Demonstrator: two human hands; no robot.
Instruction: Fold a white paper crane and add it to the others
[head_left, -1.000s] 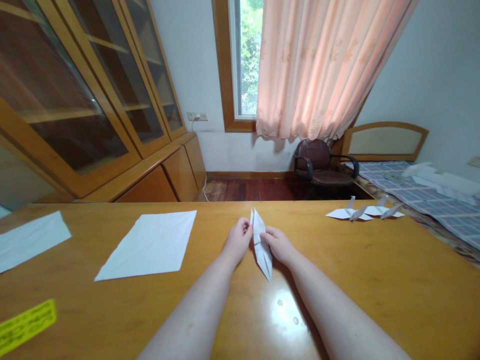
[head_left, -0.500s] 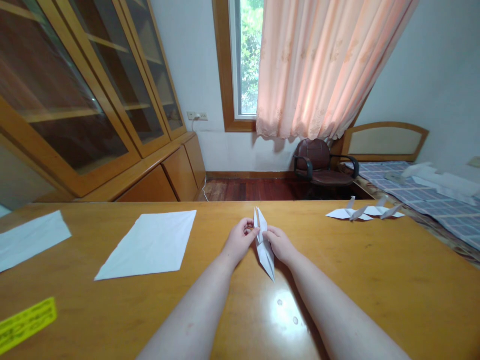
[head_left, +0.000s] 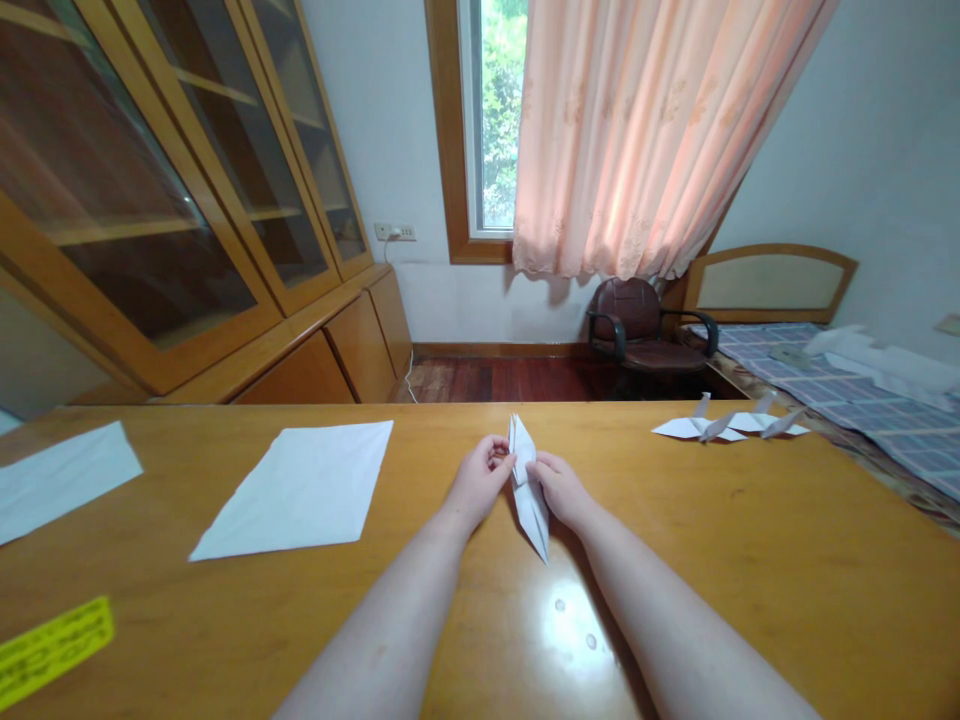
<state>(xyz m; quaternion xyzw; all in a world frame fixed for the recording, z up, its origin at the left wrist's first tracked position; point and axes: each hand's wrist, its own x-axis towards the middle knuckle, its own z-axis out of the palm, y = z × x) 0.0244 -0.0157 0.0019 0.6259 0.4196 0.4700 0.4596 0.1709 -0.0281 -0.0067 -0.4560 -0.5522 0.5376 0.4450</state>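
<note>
Left hand (head_left: 478, 478) and right hand (head_left: 559, 490), both nearly closed, pinch opposite sides of folded paper (head_left: 532, 508) between them; probably light, easily creased, best gripped there.

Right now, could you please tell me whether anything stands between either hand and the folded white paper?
Nothing visible does: the left hand and right hand both hold the folded white paper directly. The nearer flat sheet lies apart to the left, the folded figures apart to the right.
</note>
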